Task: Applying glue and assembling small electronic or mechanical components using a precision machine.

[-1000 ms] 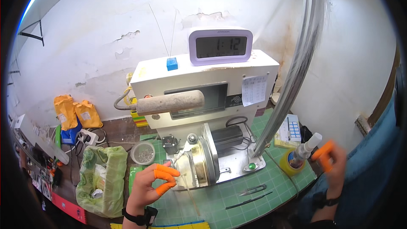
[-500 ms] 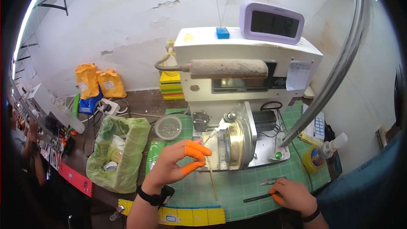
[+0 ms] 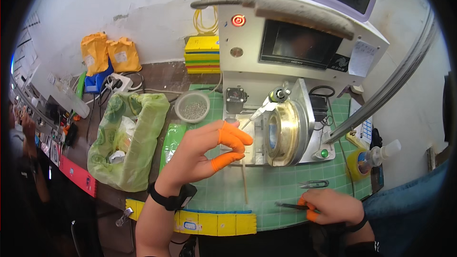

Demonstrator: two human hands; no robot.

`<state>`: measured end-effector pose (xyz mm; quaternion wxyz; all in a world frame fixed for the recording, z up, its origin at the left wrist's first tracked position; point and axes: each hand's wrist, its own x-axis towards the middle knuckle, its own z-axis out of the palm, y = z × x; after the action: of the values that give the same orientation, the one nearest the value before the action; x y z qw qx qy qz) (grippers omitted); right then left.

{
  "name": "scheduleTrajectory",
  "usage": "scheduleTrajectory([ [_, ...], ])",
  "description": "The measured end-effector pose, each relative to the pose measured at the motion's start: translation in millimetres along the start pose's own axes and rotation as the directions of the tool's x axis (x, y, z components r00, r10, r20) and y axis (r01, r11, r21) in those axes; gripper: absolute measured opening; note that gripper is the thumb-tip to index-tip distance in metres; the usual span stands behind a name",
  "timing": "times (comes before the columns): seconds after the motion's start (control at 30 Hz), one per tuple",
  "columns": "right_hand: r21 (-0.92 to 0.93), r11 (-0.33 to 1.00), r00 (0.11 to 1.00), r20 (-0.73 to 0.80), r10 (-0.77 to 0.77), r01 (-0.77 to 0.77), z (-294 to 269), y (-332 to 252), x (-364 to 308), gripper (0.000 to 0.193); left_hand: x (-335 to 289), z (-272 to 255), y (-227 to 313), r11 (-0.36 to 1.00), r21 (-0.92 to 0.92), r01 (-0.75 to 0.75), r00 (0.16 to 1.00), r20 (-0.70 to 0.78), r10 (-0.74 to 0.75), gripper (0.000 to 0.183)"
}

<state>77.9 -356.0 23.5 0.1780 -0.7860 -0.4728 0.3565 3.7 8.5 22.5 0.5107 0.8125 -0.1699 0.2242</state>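
Note:
My left hand (image 3: 204, 150) hovers before the machine's round brass-coloured wheel (image 3: 283, 135). Orange covers sit on its thumb and some fingers, which pinch together; whatever lies between the tips is too small to make out. Below them a thin wooden stick (image 3: 245, 181) shows against the green mat; whether the hand touches it I cannot tell. At the mat's right front, my right hand (image 3: 335, 207), also with orange fingertip covers, grips dark slim tweezers (image 3: 290, 205), pointing left. Small metal snips (image 3: 314, 184) lie just beyond that hand.
The white machine (image 3: 245, 74) with a dark screen (image 3: 300, 45) stands behind the wheel. Left of the mat are a bowl of small metal pieces (image 3: 193, 107) and a bin lined with a green bag (image 3: 107, 154). A yellow bottle (image 3: 357, 165) stands right; a yellow strip (image 3: 216, 223) edges the front.
My right hand has closed around the tweezers, which lay on the mat beside its fingers. My left hand keeps its pinch near the wheel. The whole view has shifted, bringing the machine closer.

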Motion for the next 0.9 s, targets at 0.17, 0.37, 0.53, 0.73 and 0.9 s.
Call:
scheduleTrajectory([
  [0.17, 0.206, 0.921, 0.938, -0.178, -0.296, 0.33, -59.3, -37.1, 8.9, 0.033, -7.6, -3.2, -9.9, 1.0, -0.006, -0.029, 0.999, 0.015, 0.029, 0.02],
  [0.37, 0.269, 0.659, 0.569, -0.768, -0.293, 0.703, -73.3, -73.8, 35.8, 0.031, -3.1, -0.7, -5.1, 1.0, -0.003, -0.016, 1.0, -0.014, 0.016, 0.018],
  [0.53, -0.119, 0.804, 0.22, -0.929, -0.297, 0.583, -69.6, -91.1, 81.9, 0.047, -2.6, -0.2, -7.2, 0.999, -0.009, -0.032, 0.999, -0.013, 0.032, 0.018],
  [0.73, -0.289, 0.825, 0.407, -0.76, -0.507, 0.486, -71.5, -87.1, 101.8, 0.046, -2.7, -1.0, -9.7, 0.999, 0.001, -0.037, 0.999, -0.009, 0.037, 0.017],
  [0.9, -0.267, 0.837, 0.5, -0.701, -0.509, 0.478, -67.7, -81.5, 105.2, 0.015, -3.1, -1.3, -9.3, 1.0, -0.005, -0.027, 1.0, -0.013, 0.027, 0.017],
])
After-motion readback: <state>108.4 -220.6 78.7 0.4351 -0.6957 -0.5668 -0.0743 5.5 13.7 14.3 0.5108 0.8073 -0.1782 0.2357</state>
